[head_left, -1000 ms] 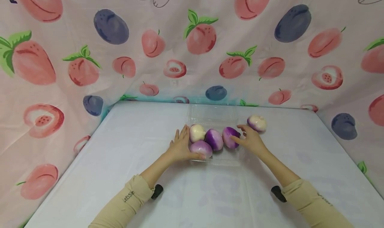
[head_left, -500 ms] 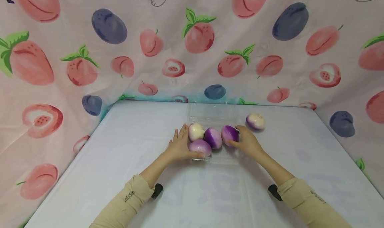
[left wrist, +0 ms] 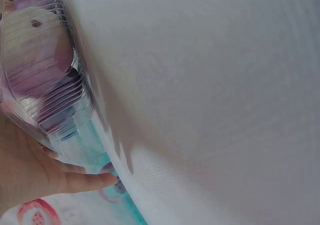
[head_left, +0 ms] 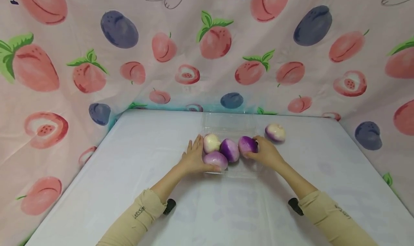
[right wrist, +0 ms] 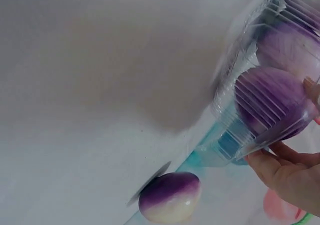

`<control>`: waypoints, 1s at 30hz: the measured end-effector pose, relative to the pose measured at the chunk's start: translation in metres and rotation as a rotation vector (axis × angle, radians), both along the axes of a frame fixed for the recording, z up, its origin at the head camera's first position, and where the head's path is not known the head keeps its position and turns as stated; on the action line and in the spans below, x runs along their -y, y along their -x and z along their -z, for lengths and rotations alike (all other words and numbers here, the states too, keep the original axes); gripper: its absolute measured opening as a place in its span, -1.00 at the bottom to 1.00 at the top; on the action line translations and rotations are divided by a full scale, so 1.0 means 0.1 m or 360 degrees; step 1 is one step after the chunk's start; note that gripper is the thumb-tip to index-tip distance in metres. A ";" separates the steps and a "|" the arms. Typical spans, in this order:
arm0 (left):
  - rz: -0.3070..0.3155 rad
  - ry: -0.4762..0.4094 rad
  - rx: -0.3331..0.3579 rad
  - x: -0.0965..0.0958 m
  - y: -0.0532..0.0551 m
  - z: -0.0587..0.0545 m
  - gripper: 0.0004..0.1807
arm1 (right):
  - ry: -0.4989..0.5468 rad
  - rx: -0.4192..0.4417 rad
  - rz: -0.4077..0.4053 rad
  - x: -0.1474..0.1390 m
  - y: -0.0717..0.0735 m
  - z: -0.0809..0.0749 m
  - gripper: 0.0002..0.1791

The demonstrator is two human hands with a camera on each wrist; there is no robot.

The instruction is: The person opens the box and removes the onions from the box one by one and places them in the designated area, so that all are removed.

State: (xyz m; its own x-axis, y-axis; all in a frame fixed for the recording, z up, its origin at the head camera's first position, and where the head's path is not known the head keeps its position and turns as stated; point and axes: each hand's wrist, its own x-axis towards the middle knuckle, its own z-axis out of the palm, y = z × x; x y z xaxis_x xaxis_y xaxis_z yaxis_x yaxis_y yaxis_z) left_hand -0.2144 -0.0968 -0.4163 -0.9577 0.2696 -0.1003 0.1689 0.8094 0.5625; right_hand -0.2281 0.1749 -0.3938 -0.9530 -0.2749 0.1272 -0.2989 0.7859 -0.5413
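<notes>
A clear plastic container [head_left: 242,172] with a raised lid lies on the table, holding several purple-and-white onions. My left hand [head_left: 192,159] rests against its left side, fingers straight and spread, thumb along the front edge by a pale purple onion [head_left: 216,160]. Behind that sits a whitish onion [head_left: 211,142], and beside it a purple one [head_left: 230,150]. At the right end, my right hand [head_left: 268,153] grips a dark purple onion [head_left: 247,145], thumb in front and fingers behind. The right wrist view shows this onion [right wrist: 270,100] through the ribbed wall.
Another onion [head_left: 275,132] lies outside the container, beyond my right hand. The transparent lid [head_left: 229,122] stands open toward the back. A fruit-printed cloth [head_left: 187,30] rises behind the white table [head_left: 136,141]. Black devices [head_left: 295,206] sit under both sleeves.
My right hand has moved slightly left and closed its fingers and thumb around the dark purple onion at the container's right end. My left hand has stayed in place.
</notes>
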 end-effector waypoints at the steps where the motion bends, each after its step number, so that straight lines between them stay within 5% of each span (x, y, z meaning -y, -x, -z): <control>1: 0.0001 -0.0004 -0.0004 0.00 0.00 0.00 0.48 | 0.0001 0.0015 -0.0001 -0.01 0.00 -0.01 -0.30; 15: -0.0029 0.0013 0.0010 -0.03 -0.01 0.01 0.48 | 0.0088 0.0096 -0.0031 -0.12 0.09 -0.06 -0.40; 30: -0.0009 -0.0040 0.0033 -0.02 0.02 0.02 0.50 | 0.0403 0.0176 0.0019 -0.13 0.05 0.04 -0.37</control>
